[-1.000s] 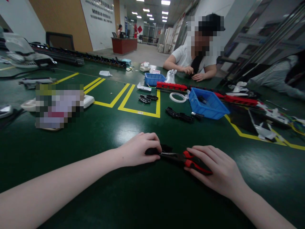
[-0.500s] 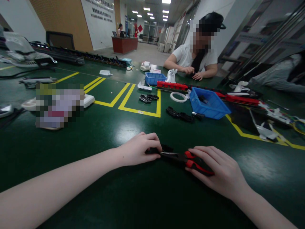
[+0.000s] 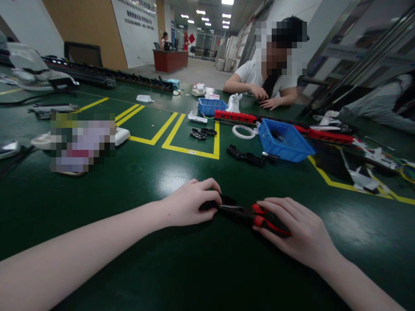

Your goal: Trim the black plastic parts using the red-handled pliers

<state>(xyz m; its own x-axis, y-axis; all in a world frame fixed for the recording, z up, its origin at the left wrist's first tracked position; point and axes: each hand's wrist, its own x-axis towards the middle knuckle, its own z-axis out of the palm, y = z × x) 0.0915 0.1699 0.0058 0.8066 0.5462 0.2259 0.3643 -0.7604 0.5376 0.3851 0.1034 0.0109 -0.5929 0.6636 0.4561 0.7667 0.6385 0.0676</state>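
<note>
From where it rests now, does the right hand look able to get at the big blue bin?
Probably yes, with a forward reach. The right hand grips the red-handled pliers, and only bare green table lies between it and the blue bin.

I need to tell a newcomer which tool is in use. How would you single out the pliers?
On the green table, look at the near edge where two bare forearms meet. Under the right hand lie the pliers, the only red-and-black-handled tool there.

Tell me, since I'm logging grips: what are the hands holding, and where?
Right hand grips the pliers by the red-black handles; left hand pinches a small black part at the tips.
</note>
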